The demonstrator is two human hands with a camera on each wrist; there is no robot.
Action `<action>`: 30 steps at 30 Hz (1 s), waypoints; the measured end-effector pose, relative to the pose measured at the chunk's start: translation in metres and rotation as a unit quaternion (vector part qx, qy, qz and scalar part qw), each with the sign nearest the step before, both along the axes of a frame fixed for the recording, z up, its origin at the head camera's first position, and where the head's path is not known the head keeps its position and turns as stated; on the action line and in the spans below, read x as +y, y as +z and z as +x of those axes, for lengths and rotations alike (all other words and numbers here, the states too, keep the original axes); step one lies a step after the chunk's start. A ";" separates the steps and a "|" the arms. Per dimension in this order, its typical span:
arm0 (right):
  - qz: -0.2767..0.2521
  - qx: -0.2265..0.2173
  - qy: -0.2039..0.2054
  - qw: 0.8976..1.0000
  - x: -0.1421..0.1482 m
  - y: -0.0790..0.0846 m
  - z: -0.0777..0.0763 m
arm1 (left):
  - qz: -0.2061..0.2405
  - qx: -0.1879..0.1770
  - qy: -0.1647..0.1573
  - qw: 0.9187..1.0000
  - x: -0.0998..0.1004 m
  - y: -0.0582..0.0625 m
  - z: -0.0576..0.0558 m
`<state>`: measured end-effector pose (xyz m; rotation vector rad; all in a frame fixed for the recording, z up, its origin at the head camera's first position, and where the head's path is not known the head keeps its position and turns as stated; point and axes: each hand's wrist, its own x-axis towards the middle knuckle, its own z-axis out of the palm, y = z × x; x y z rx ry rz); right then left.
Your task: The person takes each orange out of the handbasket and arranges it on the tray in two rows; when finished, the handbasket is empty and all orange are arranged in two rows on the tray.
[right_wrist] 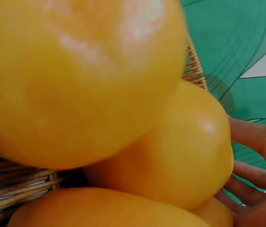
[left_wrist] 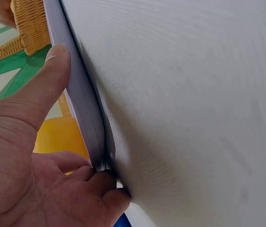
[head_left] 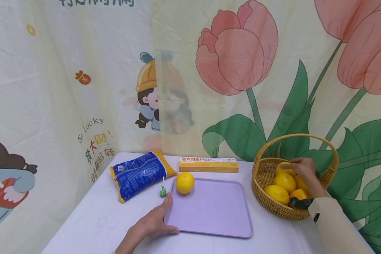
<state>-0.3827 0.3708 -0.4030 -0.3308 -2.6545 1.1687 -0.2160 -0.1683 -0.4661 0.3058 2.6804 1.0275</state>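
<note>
A light purple tray (head_left: 209,208) lies on the table with one orange (head_left: 185,183) at its far left corner. My left hand (head_left: 153,220) holds the tray's near left corner, the thumb along the front edge; in the left wrist view its fingers (left_wrist: 109,194) curl at the rim. At the right stands a wicker basket (head_left: 259,176) holding several oranges (head_left: 277,194). My right hand (head_left: 304,171) reaches into it and grips the rearmost orange (head_left: 282,170). In the right wrist view, the fingers (right_wrist: 251,177) lie against that orange (right_wrist: 184,142), partly hidden behind it.
Left of the tray lies a blue and yellow packet (head_left: 143,175), with a small green ornament (head_left: 163,191) beside it. A flat pasta box (head_left: 208,165) lies behind the tray. The basket's tall handle (head_left: 292,136) arches over the oranges. Printed curtains (head_left: 177,53) hang behind the table.
</note>
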 end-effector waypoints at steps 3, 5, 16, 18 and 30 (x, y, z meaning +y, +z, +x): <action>0.046 -0.002 0.033 0.998 -0.002 0.001 -0.002 | 0.000 0.008 -0.003 1.000 -0.002 -0.005 -0.001; 0.053 -0.016 0.051 0.997 -0.004 0.001 -0.005 | -0.005 0.010 -0.009 1.000 -0.005 -0.012 -0.004; 0.030 -0.051 0.072 0.996 0.001 -0.006 -0.009 | -0.013 0.002 -0.008 1.000 -0.003 -0.009 -0.004; 0.028 -0.051 0.079 0.995 0.002 -0.005 -0.008 | -0.012 -0.001 -0.003 1.000 0.000 -0.004 -0.002; 0.016 -0.017 0.083 0.996 0.000 -0.006 -0.001 | -0.011 -0.006 -0.002 1.000 0.001 0.000 0.000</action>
